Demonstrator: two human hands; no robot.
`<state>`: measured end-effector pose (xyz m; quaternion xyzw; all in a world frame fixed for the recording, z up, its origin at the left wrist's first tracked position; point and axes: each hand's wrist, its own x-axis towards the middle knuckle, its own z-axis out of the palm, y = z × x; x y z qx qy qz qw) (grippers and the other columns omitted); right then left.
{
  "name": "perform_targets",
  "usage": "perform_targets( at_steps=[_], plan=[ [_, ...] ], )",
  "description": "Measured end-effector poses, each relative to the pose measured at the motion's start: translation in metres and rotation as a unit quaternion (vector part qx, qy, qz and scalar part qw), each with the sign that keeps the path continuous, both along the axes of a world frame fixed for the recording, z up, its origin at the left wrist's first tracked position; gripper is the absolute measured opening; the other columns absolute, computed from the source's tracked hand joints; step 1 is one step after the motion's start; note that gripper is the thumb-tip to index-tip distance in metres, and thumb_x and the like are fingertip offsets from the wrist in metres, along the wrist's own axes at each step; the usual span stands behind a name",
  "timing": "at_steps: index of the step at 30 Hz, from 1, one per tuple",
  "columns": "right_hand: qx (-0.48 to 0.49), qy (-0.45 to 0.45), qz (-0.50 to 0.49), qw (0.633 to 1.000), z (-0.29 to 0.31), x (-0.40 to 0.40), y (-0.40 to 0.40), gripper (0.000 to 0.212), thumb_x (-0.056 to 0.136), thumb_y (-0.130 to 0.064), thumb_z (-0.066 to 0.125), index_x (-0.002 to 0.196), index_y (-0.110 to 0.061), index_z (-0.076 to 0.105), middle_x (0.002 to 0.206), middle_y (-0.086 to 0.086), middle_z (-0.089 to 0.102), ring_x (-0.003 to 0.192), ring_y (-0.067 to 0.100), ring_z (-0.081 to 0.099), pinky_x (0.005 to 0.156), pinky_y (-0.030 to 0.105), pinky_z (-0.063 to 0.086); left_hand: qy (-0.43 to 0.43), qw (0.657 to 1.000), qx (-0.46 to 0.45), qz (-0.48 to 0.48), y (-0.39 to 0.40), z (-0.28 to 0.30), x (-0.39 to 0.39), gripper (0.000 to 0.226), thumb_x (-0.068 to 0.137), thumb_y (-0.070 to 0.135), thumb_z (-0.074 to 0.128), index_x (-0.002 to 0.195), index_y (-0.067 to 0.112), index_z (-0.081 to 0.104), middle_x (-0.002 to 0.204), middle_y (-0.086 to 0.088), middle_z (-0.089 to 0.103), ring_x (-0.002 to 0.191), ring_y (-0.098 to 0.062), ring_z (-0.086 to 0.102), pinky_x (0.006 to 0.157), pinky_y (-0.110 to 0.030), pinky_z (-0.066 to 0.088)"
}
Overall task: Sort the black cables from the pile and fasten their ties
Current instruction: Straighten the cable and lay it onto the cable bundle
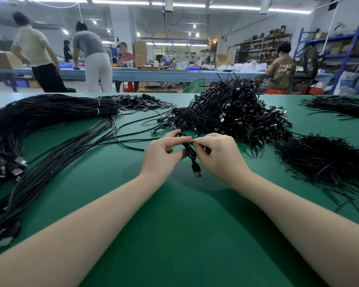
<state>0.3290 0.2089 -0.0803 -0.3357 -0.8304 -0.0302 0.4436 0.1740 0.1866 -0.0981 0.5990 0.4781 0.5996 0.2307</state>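
A folded black cable (192,157) with a USB plug hanging at its lower end sits between my two hands above the green table (174,214). My left hand (164,154) grips the folded bundle from the left, thumb and fingers curled round it. My right hand (218,154) pinches it from the right near the top, where the tie would sit; the tie itself is too small to make out. A long bundle of straight black cables (39,125) lies at the left. A heap of coiled black cables (232,114) rises just beyond my hands.
A mound of loose black ties (323,162) lies at the right. More black strands (340,105) sit at the far right, and small black pieces (139,103) at the back centre. Several people work at a long blue bench (153,74) behind, with shelving at the right.
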Motion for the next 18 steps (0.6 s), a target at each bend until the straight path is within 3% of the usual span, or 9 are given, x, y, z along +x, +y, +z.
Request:
perform_targets(
  at_steps=[3, 6, 8, 11, 13, 16, 18],
  plan=[
    [0.006, 0.02, 0.013, 1.0, 0.0012, -0.0004, 0.0019, 0.015, 0.086, -0.006, 0.061, 0.08, -0.003, 0.073, 0.061, 0.012, 0.062, 0.061, 0.03, 0.057, 0.057, 0.042, 0.049, -0.011, 1.0, 0.002, -0.014, -0.0006, 0.001, -0.0005, 0.044, 0.08, 0.004, 0.073, 0.09, 0.047, 0.071, 0.137, 0.007, 0.055, 0.123, 0.004, 0.048, 0.101, -0.021, 0.04],
    [0.004, 0.023, 0.028, 0.999, 0.0036, 0.0011, 0.0022, 0.014, 0.084, -0.003, 0.061, 0.083, -0.005, 0.075, 0.064, 0.014, 0.064, 0.063, 0.03, 0.058, 0.058, 0.042, 0.049, -0.032, 0.999, -0.008, -0.04, -0.0007, 0.0013, 0.0009, 0.03, 0.081, 0.009, 0.074, 0.092, 0.037, 0.073, 0.131, 0.008, 0.057, 0.122, -0.003, 0.053, 0.104, -0.03, 0.041],
    [0.015, 0.025, 0.029, 0.999, 0.0053, 0.0009, 0.0003, 0.013, 0.082, -0.001, 0.062, 0.083, -0.005, 0.075, 0.063, 0.013, 0.063, 0.061, 0.03, 0.057, 0.056, 0.041, 0.048, -0.052, 0.998, -0.006, -0.047, 0.0003, 0.0011, 0.0024, 0.019, 0.082, 0.013, 0.074, 0.09, 0.03, 0.074, 0.111, 0.007, 0.069, 0.105, -0.005, 0.063, 0.095, -0.029, 0.048],
    [0.051, -0.005, 0.001, 0.999, 0.0063, -0.0011, -0.0021, 0.015, 0.085, -0.004, 0.059, 0.075, -0.005, 0.071, 0.06, 0.008, 0.059, 0.06, 0.03, 0.056, 0.063, 0.038, 0.045, -0.074, 0.997, -0.01, -0.036, -0.0007, 0.0027, 0.0046, 0.007, 0.086, 0.019, 0.07, 0.091, 0.024, 0.071, 0.075, 0.008, 0.073, 0.071, -0.003, 0.065, 0.067, -0.016, 0.05],
    [0.088, -0.05, -0.033, 0.994, 0.0059, -0.0006, -0.0031, 0.019, 0.086, -0.007, 0.056, 0.069, -0.005, 0.066, 0.061, 0.004, 0.058, 0.06, 0.03, 0.057, 0.066, 0.034, 0.039, -0.087, 0.995, -0.03, -0.035, -0.002, 0.0037, 0.0057, 0.015, 0.089, 0.023, 0.067, 0.103, 0.023, 0.063, 0.068, 0.004, 0.072, 0.064, -0.007, 0.066, 0.059, -0.016, 0.05],
    [0.165, -0.109, -0.071, 0.978, 0.0055, 0.0018, -0.0056, 0.015, 0.082, -0.006, 0.059, 0.069, -0.006, 0.067, 0.062, 0.005, 0.061, 0.057, 0.028, 0.058, 0.064, 0.034, 0.046, -0.103, 0.989, -0.08, -0.074, -0.0033, 0.0047, 0.0063, 0.036, 0.093, 0.025, 0.062, 0.124, 0.028, 0.044, 0.063, 0.0, 0.07, 0.058, -0.017, 0.067, 0.053, -0.024, 0.048],
    [0.201, -0.143, -0.082, 0.966, 0.0039, 0.0012, -0.0065, 0.01, 0.079, -0.007, 0.061, 0.074, -0.007, 0.07, 0.062, 0.004, 0.062, 0.058, 0.027, 0.059, 0.063, 0.034, 0.049, -0.127, 0.982, -0.102, -0.094, -0.0032, 0.0046, 0.0052, 0.034, 0.096, 0.021, 0.057, 0.125, 0.033, 0.043, 0.061, 0.0, 0.067, 0.054, -0.018, 0.066, 0.047, -0.022, 0.043]
  ],
)
